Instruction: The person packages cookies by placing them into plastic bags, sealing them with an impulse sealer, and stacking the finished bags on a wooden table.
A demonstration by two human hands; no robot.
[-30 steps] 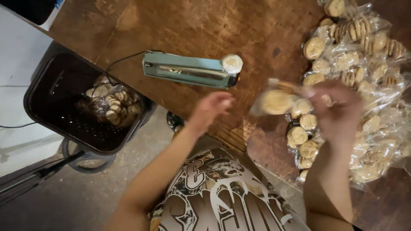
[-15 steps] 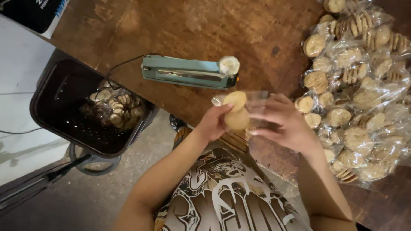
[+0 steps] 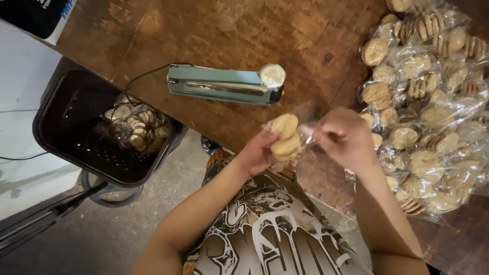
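Observation:
Both hands hold one clear plastic bag of round cookies (image 3: 285,136) over the near edge of the brown wooden table (image 3: 214,35). My left hand (image 3: 257,155) cups the cookie end from below. My right hand (image 3: 346,137) pinches the bag's empty open end, stretched to the right. A teal bag sealer (image 3: 224,85) lies on the table just beyond the hands, with a round white knob at its right end and a black cord running off its left end.
A large heap of bagged cookies (image 3: 433,112) covers the right side of the table. A black crate (image 3: 97,127) with several bagged cookies in it sits below the table's left edge, above a grey concrete floor (image 3: 102,239).
My right hand brought a cookie bag from the heap on the right toward the middle. My left hand came up and took its cookie end, and the bag now hangs between both hands.

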